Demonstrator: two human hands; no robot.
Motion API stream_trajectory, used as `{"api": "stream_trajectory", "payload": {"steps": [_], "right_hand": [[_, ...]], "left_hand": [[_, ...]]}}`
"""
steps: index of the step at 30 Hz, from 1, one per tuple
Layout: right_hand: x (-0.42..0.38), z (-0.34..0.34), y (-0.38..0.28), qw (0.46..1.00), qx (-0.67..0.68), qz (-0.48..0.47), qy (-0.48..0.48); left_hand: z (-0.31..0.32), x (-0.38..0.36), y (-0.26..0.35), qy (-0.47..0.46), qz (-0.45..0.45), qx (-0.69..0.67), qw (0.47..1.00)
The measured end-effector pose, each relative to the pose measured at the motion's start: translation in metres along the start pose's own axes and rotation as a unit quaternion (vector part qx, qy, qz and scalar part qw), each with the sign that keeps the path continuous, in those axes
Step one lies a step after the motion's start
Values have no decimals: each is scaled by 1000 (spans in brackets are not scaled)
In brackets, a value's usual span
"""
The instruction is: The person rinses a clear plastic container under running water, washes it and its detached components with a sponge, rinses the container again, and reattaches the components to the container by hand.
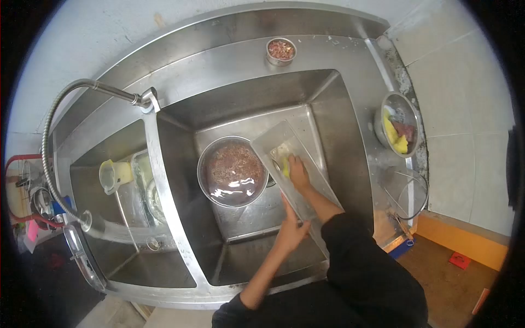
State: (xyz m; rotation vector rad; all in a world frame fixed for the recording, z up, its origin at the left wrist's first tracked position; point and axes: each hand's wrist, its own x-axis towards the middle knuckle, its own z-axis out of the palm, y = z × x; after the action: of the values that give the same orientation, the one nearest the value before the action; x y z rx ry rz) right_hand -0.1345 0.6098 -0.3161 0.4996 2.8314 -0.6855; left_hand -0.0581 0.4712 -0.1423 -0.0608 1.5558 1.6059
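A long rectangular grey container (pixel 280 134) is tilted over the large steel basin. My left hand (pixel 292 232) grips its near side edge, thumb and fingers on either side of the wall. Inside the container, my right hand (pixel 298 175) presses a yellow-green sponge (pixel 285 167) against the inner surface; the fingers partly hide the sponge. To the left, on the basin floor, sits a round metal bowl (pixel 202 183) filled with liquid over reddish-brown grainy contents (pixel 235 164). One corner of the container overlaps the bowl's right rim in this view.
A small metal cup (pixel 280 60) of reddish bits stands on the back ledge. On the right ledge are a metal pot (pixel 384 136) with yellow and dark red cloths and a mesh strainer (pixel 410 194). The left basin holds a yellowish pitcher (pixel 114 176) under a hose faucet (pixel 46 131).
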Motion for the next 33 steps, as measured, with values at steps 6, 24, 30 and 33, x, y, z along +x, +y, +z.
{"api": "stream_trajectory", "payload": {"steps": [6, 24, 30, 33], "right_hand": [[30, 45, 6, 975, -13, -218, 49], [-103, -1, 89, 980, -121, 37, -152], [-47, 15, 83, 981, -120, 64, -139], [-15, 2, 57, 999, -31, -15, -8]], "left_hand": [[5, 4, 5, 46, 43, 133, 989], [21, 20, 29, 7, -32, 46, 998], [20, 21, 21, 9, 1, 30, 999], [13, 24, 9, 36, 0, 52, 998]]}}
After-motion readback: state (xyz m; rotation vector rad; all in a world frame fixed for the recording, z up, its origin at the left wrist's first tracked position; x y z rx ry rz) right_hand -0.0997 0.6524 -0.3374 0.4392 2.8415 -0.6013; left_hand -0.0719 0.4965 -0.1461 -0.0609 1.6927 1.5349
